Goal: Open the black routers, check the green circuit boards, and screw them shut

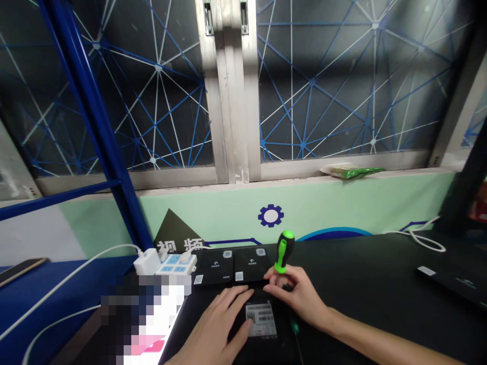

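A green and black screwdriver (pixel 283 251) stands nearly upright, handle up, with my right hand (pixel 299 294) closed around its shaft below the handle. Its tip is hidden behind my fingers. Under my hands lies a flat black device (pixel 262 347) bearing a white printed label (pixel 261 320). My left hand (pixel 220 324) rests on the left part of this device, fingers stretched out, holding nothing. A second screwdriver (pixel 294 327) with a green handle lies just right of the device, partly cut off by the lower edge of the view.
Two flat black boxes (pixel 215 266) (pixel 251 263) sit behind my hands. On the left are a power strip (pixel 177 264) with a white charger (pixel 147 262), cables, a blurred bright screen (pixel 167 304) and a phone (pixel 23 271). Another black box (pixel 456 284) lies far right.
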`<state>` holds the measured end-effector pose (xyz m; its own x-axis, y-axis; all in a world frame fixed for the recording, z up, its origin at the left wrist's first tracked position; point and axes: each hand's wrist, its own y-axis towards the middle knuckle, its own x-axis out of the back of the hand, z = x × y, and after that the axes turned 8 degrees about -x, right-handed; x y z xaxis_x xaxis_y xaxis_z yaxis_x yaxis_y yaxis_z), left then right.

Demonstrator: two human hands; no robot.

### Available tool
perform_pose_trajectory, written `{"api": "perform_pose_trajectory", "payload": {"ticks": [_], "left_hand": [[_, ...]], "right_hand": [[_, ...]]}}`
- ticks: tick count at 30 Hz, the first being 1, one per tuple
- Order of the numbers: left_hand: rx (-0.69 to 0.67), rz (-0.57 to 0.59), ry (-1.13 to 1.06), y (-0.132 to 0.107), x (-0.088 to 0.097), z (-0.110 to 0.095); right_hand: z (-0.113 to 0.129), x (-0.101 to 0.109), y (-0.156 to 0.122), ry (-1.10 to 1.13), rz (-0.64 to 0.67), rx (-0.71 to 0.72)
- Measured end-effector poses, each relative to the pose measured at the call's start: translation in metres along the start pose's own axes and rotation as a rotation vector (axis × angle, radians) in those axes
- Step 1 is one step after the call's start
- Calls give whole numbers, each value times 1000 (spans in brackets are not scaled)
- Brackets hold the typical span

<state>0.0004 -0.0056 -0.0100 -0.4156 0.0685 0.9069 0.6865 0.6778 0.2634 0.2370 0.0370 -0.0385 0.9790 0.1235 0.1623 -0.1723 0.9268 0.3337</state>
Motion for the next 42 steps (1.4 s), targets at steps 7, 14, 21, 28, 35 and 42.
{"api": "perform_pose_trajectory", "payload": {"ticks": [7, 14, 21, 28, 35, 42], "left_hand": [[-4, -11, 3, 0, -1, 1], [0, 2, 18, 1, -1, 0], [-3, -13, 0, -1, -3, 2], [1, -5, 15, -1, -4, 3], [8, 9, 14, 0, -3, 3], [4, 10, 29, -1, -4, 5]], "right_hand": [[1, -1, -2, 139, -6, -100], [6, 0, -7, 154, 144, -43], [4, -4, 0, 194, 29, -148], [10, -1, -4, 236, 121, -137], [6, -4, -2, 171, 47, -144], [11, -3, -1, 263, 33, -176]]}}
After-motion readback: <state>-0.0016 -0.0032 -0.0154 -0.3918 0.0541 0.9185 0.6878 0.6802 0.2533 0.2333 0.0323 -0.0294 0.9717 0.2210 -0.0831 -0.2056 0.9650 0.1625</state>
